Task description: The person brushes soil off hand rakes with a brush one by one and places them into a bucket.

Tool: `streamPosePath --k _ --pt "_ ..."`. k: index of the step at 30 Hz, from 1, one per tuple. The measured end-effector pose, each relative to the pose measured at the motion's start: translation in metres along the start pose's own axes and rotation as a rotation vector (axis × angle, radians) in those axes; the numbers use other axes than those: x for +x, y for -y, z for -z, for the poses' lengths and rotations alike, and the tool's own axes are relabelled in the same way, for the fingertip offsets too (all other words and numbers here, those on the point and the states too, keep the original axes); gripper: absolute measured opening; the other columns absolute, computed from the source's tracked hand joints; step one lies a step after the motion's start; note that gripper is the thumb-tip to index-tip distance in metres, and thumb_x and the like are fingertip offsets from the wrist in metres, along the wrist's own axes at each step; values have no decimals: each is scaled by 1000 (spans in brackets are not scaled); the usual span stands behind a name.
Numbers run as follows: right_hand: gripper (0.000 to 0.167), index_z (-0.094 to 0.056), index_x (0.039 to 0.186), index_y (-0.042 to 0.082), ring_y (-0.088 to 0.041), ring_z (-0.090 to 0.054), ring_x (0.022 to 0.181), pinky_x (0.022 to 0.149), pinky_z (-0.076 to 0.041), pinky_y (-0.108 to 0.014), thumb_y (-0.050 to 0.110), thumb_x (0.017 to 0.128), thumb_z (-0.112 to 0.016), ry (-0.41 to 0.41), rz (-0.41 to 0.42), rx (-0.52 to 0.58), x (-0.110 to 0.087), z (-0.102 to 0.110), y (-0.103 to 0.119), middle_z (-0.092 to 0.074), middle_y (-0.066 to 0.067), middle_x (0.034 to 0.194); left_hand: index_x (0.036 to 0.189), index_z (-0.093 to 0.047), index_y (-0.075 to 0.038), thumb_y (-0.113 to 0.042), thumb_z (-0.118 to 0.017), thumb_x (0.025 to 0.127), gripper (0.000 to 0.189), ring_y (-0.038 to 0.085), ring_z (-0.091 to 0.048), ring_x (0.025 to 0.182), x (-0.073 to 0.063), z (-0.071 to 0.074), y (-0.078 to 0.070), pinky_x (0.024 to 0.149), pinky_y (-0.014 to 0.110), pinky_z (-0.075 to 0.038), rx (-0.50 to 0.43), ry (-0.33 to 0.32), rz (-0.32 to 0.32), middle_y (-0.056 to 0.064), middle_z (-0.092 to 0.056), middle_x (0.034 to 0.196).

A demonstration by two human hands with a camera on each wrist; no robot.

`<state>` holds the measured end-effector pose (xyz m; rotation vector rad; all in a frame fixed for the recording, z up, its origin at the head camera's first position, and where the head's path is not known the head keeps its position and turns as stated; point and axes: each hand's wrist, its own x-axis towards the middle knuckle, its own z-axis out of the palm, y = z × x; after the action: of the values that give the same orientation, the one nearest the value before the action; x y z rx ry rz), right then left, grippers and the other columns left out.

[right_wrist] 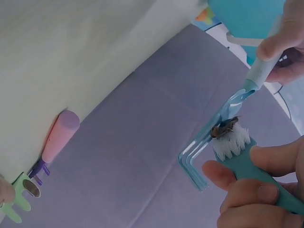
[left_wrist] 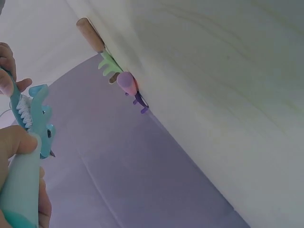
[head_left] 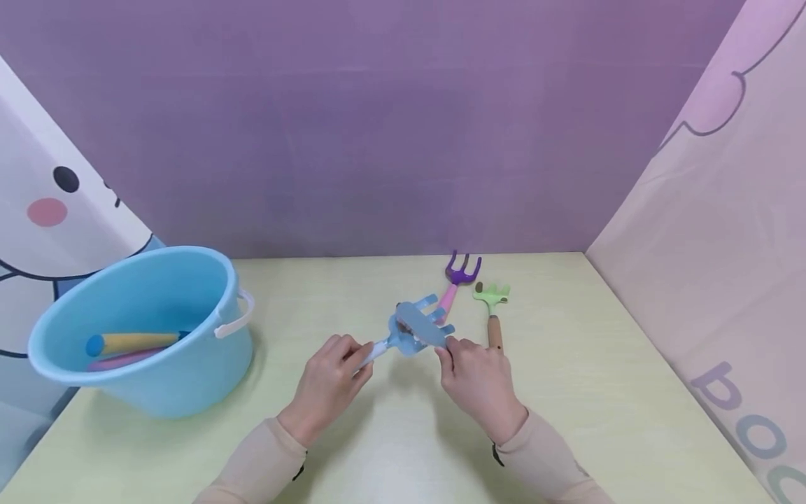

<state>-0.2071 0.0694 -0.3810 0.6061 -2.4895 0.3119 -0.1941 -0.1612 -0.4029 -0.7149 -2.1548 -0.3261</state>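
My left hand (head_left: 330, 378) grips the pale handle of a blue toy hand rake (right_wrist: 213, 126), its head held up over the table. In my right hand (head_left: 478, 381) is a blue-green brush (head_left: 420, 324), pinched between thumb and fingers. The brush's white bristles (right_wrist: 232, 145) face the rake head. A brown clump of dirt (right_wrist: 224, 128) sits between bristles and rake in the right wrist view. From above, the brush back covers part of the rake head.
Behind the hands lie a purple fork (head_left: 462, 276) with a pink handle and a green rake (head_left: 491, 297) with a wooden handle and brown spots on its head. At left stands a blue bucket (head_left: 176, 385) holding a yellow-handled tool (head_left: 135, 341) and a pink piece (head_left: 126, 360).
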Motion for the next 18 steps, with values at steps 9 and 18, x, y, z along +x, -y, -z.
streamPosePath --k 9,18 --pt "19 -64 75 7 -10 -29 37 34 -21 -20 24 84 -63 -18 11 -23 -3 -6 0 -47 2 51 84 -73 -3 -4 -77 61 24 11 -47 61 2 1 -1 51 16 -41 39 -19 -40 1 -55 72" --pt "19 -60 71 10 -5 -29 43 41 -25 -20 18 88 -61 133 -145 302 0 -1 -4 -36 6 50 84 -73 -5 -6 -77 61 23 10 -47 63 0 4 -2 51 16 -43 27 18 36 0 -54 74"
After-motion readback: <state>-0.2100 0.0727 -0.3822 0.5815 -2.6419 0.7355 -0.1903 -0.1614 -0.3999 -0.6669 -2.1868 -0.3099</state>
